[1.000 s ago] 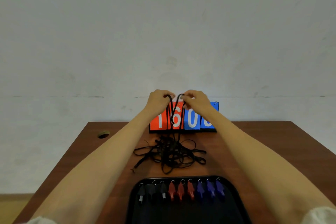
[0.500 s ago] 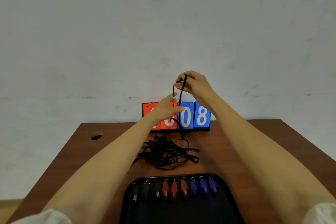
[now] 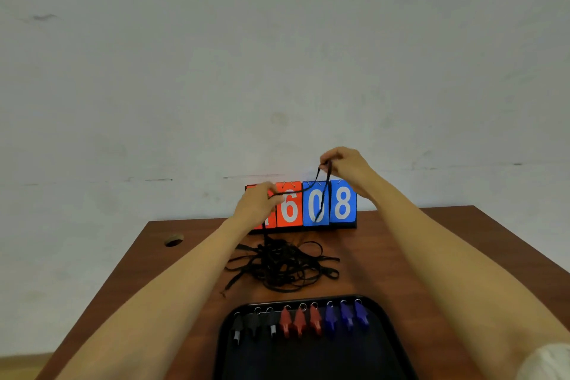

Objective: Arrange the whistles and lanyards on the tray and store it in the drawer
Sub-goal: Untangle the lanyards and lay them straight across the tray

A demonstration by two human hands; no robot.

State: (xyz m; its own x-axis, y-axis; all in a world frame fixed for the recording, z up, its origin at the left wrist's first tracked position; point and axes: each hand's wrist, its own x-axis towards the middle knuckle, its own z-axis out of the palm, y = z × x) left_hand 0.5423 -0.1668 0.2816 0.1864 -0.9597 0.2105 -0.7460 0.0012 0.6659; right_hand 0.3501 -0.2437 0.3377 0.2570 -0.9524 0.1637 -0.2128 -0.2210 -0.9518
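Both hands are over the table (image 3: 462,241), teasing 1 black lanyard (image 3: 321,194) out of the tangled pile (image 3: 283,265). The right hand (image 3: 345,166), at 1 o'clock from the pile, pinches the loop end between thumb and fingertips. The left hand (image 3: 257,203), at 11 o'clock, has its fingers curled on the same strand, which sags between the 2 hands and trails down into the heap. That heap sits mid-table, just in front of the flip scoreboard (image 3: 342,203) at 12 o'clock. Down at 6 o'clock the black tray (image 3: 308,361) already carries 9 whistles (image 3: 300,321) in a row along its far rim: 3 black, 3 red, 3 blue. No lanyard lies on it yet. The way to do this well, I'd say, is to lift slowly and let the left hand feed and shake the strand loose rather than yank it. Watch for other loops riding up with it, then fold the freed cord before setting it on the tray, clear of the whistles
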